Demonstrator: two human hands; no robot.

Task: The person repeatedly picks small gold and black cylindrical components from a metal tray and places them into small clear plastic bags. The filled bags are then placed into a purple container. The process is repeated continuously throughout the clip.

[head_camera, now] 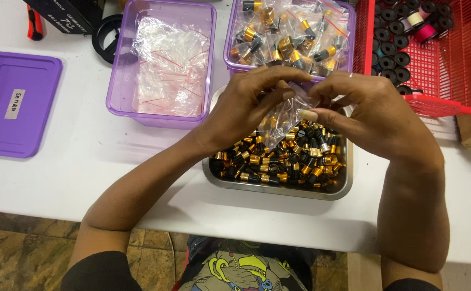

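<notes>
My left hand (246, 105) and my right hand (362, 110) meet above a steel tray (278, 189) and together pinch a small clear plastic bag (288, 116) at its top edge. The bag hangs between my fingers over the tray and holds a few small pieces. Many small black and gold cylindrical caps (284, 159) fill the tray. Both hands grip the bag with fingertips.
A purple tub with empty clear bags (162, 59) stands at the left, its purple lid (14, 105) further left. Another purple tub (289, 37) holds filled bags. A red basket (435, 54) with black spools sits at right. A black ring (105, 35) lies behind.
</notes>
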